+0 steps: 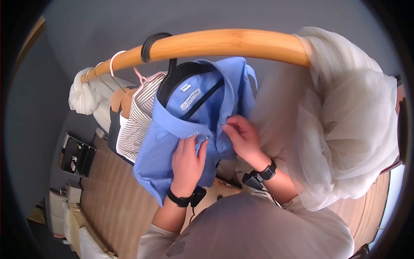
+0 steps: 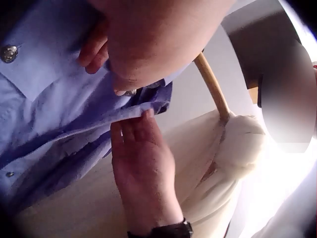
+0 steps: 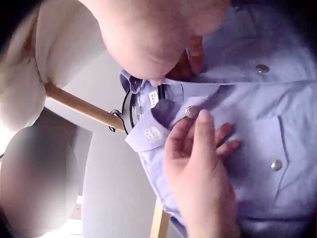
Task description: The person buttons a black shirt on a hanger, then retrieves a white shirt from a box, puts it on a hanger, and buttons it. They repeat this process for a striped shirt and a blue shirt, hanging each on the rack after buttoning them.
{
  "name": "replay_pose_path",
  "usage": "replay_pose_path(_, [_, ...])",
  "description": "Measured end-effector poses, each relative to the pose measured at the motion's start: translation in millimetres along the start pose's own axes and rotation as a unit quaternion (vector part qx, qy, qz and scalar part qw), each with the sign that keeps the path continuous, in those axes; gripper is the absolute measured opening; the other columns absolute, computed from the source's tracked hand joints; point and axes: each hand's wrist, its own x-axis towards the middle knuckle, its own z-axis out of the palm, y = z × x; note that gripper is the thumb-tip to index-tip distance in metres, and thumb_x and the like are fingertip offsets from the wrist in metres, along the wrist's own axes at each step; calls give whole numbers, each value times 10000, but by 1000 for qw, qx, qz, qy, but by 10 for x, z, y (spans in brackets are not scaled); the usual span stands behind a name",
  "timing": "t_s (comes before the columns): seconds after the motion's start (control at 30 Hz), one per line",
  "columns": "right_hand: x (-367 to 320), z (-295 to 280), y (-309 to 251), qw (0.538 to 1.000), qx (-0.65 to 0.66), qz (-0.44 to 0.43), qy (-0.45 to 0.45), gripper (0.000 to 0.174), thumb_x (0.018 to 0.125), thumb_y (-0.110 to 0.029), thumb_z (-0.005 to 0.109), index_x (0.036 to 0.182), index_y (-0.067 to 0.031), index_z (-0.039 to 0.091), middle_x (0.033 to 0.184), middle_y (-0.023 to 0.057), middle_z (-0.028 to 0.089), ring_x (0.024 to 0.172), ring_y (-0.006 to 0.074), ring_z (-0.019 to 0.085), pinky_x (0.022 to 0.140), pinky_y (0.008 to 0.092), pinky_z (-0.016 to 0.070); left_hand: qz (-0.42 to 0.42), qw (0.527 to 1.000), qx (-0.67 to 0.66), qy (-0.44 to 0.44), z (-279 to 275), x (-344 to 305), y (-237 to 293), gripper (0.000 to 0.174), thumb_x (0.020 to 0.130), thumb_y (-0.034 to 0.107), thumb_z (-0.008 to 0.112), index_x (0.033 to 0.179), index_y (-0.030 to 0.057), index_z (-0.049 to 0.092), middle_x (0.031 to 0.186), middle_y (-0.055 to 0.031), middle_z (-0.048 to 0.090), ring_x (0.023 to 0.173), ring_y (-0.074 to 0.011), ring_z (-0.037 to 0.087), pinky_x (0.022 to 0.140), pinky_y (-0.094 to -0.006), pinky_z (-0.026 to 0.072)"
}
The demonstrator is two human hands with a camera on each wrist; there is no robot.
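Note:
A blue shirt (image 1: pixel 161 138) with metal buttons hangs on a black hanger (image 1: pixel 172 80), its collar spread apart. The left hand (image 1: pixel 188 162) pinches the shirt's front edge near the collar; in the right wrist view that hand (image 3: pixel 200 163) has thumb and fingers at a round metal button (image 3: pixel 191 111). On the opposite front edge, the right hand (image 1: pixel 243 140) pinches the fabric between thumb and fingers. The left wrist view shows the right hand (image 2: pixel 143 168) with fingertips at the blue edge (image 2: pixel 124 115). The two front edges stand apart.
A wooden rail (image 1: pixel 224 42) runs across the top. Sheer white cloth (image 1: pixel 353 125) is wrapped on its right end and hangs beside the right arm. A striped shirt (image 1: pixel 140 116) and other hangers are at the left. Furniture (image 1: pixel 76 155) stands on the wood floor below.

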Motion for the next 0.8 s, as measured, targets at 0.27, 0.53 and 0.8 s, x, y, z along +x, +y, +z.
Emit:
replay_pose_path(0.27, [-36, 109, 271, 947, 315, 59, -33, 182, 1078, -112, 539, 1214, -26, 622, 1154, 60, 701, 1018, 137, 664, 921, 305, 523, 22, 999, -28, 20, 188, 136, -44, 97, 897, 118, 781, 934, 62, 712, 793, -99, 705, 660, -286, 687, 591, -399, 533])
replay_pose_path(0.53, [-109, 170, -4, 980, 191, 58, -1, 141, 1016, -128, 661, 1079, -27, 585, 875, 3, 624, 836, 60, 588, 742, 247, 467, 63, 996, 7, 67, 38, 67, -35, 126, 857, 109, 824, 883, 54, 714, 740, -74, 683, 577, -249, 642, 559, -370, 499])
replay_pose_path(0.8, [-85, 330, -116, 931, 353, 77, -47, 126, 1042, -75, 598, 1135, 6, 571, 975, 73, 679, 912, 150, 678, 830, 294, 528, 27, 995, -77, 54, -101, 188, -5, 79, 883, 66, 783, 922, 20, 734, 801, -91, 742, 680, -247, 711, 630, -343, 528])
